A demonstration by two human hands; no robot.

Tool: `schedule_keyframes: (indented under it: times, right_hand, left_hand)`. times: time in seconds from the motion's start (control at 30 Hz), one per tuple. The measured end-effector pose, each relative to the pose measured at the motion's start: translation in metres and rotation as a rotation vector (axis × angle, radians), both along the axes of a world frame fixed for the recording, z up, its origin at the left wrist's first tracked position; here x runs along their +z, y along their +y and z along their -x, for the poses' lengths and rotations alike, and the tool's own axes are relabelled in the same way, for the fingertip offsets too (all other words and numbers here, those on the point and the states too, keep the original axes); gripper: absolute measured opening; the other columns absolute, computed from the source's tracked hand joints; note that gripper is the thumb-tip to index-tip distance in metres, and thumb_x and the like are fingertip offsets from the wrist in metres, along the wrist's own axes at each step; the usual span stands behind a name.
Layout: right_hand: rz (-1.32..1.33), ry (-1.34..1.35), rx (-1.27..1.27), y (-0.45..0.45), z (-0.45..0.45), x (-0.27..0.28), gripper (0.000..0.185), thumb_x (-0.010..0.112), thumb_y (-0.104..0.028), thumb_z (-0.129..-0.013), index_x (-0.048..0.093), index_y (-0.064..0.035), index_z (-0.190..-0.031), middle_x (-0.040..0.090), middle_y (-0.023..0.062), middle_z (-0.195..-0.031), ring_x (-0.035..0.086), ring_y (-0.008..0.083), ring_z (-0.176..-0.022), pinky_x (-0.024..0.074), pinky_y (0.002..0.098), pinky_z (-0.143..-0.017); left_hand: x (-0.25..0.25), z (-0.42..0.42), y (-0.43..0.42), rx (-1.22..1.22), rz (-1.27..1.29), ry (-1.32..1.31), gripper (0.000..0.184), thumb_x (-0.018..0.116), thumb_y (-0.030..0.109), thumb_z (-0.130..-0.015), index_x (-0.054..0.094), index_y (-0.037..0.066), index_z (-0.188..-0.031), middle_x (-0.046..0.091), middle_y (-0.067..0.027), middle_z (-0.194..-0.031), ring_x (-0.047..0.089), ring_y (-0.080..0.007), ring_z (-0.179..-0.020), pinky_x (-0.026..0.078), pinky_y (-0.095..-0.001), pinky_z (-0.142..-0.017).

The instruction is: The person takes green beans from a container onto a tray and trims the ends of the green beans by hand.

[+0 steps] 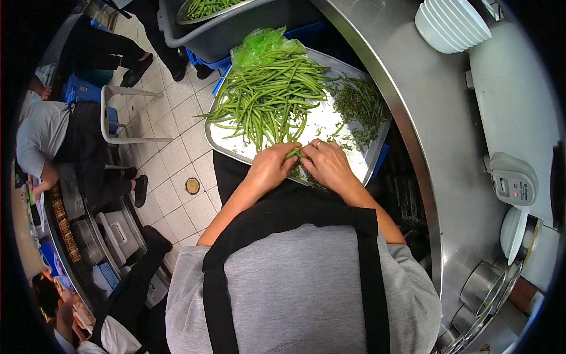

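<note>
A metal tray lies before me, with a large heap of green beans on its left and middle. Bean trimmings are piled along the right side, and small bits are scattered over the bare part. At the near edge, my left hand is closed with a green bean between its fingertips. Close beside it, my right hand pinches at the same bean. A bright green plastic bag lies crumpled at the tray's far end, partly under the beans.
Behind the tray stands a grey bin holding a pan of beans. A steel counter curves along my right, with stacked white bowls and a rice cooker. On the left are a white stool and several people.
</note>
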State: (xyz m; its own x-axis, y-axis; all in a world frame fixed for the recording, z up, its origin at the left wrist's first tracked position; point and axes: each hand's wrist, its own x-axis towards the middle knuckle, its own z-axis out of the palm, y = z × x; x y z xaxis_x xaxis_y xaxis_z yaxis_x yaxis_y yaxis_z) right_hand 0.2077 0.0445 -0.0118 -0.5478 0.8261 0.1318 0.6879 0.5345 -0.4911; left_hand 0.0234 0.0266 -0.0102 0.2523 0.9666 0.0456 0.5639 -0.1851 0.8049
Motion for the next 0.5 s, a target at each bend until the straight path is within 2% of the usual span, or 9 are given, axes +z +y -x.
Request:
schedule_keyframes:
  times: [0.03,0.13,0.17,0.4,0.5]
  right_hand:
    - [-0.017,0.034,0.010,-0.001,-0.003,0.006,0.014,0.066,-0.018,-0.081,0.064,-0.0053,-0.084,0.061,0.0124,-0.083,0.062,0.0304,-0.076,0.0459,0.0416,-0.070]
    - [0.015,0.070,-0.016,-0.001,-0.012,0.021,0.011,0.066,-0.015,-0.081,0.066,-0.0055,-0.086,0.062,0.0109,-0.079,0.062,0.0293,-0.075,0.0456,0.0416,-0.069]
    - [0.068,0.045,-0.053,0.000,-0.014,0.023,0.011,0.066,-0.015,-0.081,0.066,-0.0056,-0.087,0.064,0.0095,-0.078,0.062,0.0284,-0.074,0.0452,0.0391,-0.072]
    - [-0.053,0.050,-0.069,0.003,-0.016,0.017,0.010,0.066,-0.010,-0.079,0.066,-0.0041,-0.087,0.064,0.0115,-0.077,0.062,0.0299,-0.073,0.0458,0.0387,-0.071]
    - [-0.141,0.084,-0.102,0.004,-0.013,0.014,0.009,0.066,-0.008,-0.079,0.065,-0.0028,-0.086,0.063,0.0094,-0.073,0.061,0.0241,-0.064,0.0459,0.0348,-0.063]
  left_hand:
    - [-0.005,-0.002,0.000,-0.055,-0.125,0.017,0.025,0.068,0.013,-0.083,0.065,0.006,-0.107,0.062,-0.0145,-0.081,0.060,-0.0283,-0.070,0.047,-0.0366,-0.061]
    - [-0.003,-0.003,-0.001,-0.087,-0.032,0.111,0.019,0.066,0.016,-0.083,0.069,0.008,-0.100,0.062,-0.0149,-0.082,0.062,-0.0343,-0.075,0.050,-0.0423,-0.066]
    - [0.000,-0.003,0.000,-0.079,-0.035,0.118,0.018,0.067,0.016,-0.083,0.070,0.008,-0.099,0.061,-0.0145,-0.080,0.062,-0.0343,-0.074,0.049,-0.0424,-0.065]
    - [0.003,-0.006,-0.001,-0.039,-0.020,0.128,0.017,0.069,0.015,-0.081,0.071,0.006,-0.096,0.059,-0.0148,-0.076,0.060,-0.0342,-0.072,0.048,-0.0408,-0.063]
    - [0.004,-0.009,-0.001,-0.037,-0.026,0.061,0.017,0.069,0.014,-0.082,0.070,0.003,-0.095,0.060,-0.0152,-0.076,0.060,-0.0325,-0.072,0.047,-0.0388,-0.063]
